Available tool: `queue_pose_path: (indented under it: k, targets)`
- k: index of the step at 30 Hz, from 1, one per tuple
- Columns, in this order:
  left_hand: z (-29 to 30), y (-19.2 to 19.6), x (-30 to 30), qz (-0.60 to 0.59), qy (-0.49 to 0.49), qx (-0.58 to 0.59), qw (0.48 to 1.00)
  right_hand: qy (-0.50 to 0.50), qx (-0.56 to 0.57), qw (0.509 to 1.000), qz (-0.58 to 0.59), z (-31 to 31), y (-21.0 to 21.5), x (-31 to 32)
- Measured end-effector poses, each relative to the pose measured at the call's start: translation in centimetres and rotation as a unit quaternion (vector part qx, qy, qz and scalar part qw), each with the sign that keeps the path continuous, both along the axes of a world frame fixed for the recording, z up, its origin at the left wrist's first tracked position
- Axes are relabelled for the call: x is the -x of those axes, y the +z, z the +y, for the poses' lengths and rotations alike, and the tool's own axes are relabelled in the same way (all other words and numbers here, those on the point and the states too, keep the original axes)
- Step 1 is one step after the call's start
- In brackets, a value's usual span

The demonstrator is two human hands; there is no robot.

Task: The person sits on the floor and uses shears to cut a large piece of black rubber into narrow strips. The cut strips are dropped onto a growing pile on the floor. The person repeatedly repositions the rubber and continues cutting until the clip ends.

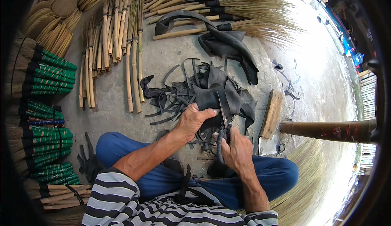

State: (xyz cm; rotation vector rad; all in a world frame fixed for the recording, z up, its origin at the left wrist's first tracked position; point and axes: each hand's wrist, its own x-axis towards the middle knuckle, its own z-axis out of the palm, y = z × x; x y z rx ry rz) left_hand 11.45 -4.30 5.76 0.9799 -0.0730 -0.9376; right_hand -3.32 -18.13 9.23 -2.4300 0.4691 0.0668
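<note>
In my right hand (237, 149) is a pair of scissors (223, 118) with dark wrapped handles, its blades pointing away from me. The blades lie across a black rubber sheet (207, 98). My left hand (191, 120) pinches the near left edge of that sheet, thumb stretched toward the blades. Beyond and beneath my hands lies a heap of cut black rubber strips (175, 99), some narrow and curled. How far the blades have cut into the sheet is hard to tell.
Brooms with bamboo handles (179, 34) lie at the back. Green-wrapped broom bundles (51, 140) line the left. A long black rubber piece (240, 59) lies beyond the heap. On the right are a wooden block (271, 114) and a thick bamboo pole (326, 131).
</note>
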Motion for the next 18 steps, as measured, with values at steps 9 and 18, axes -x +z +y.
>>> queue_pose_path:
  k: [9, 18]
  targets:
    - [0.06, -0.57, 0.06, -0.001, -0.008, -0.012, 1.000, 0.002, -0.007, 1.000, -0.004, -0.28, -0.57, 0.54]
    - [-0.02, -0.17, -0.29, 0.040, 0.003, 0.032, 0.999, -0.003, -0.012, 1.000, -0.004, -0.31, -0.36, 0.23]
